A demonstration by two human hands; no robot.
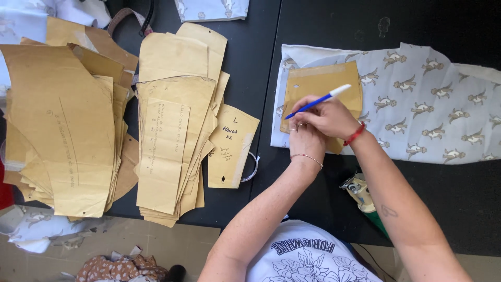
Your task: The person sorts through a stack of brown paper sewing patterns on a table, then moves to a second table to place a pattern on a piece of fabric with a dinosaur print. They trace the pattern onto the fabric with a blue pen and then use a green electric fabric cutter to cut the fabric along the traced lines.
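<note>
On the black table (261, 62), over a small brown paper pattern piece (318, 81), the right hand (329, 117) is closed around a blue pen with a white cap (319, 100), its tip touching the pattern's left edge. Just below it, the left hand (307, 140) lies flat on the same pattern piece, fingers pressing it down, with nothing gripped; a ring shows on one finger and a thin bracelet at the wrist. A red bracelet (355, 133) circles the right wrist. The pattern piece rests on pale fabric printed with small brown animal figures (428, 104), spread across the right side of the table. Near the right forearm, a green-and-cream tool (362, 196) lies at the table's edge. To the left, well apart, lie a single marked pattern piece (232, 146) and two thick stacks of brown paper patterns (172, 120), (62, 125).
</note>
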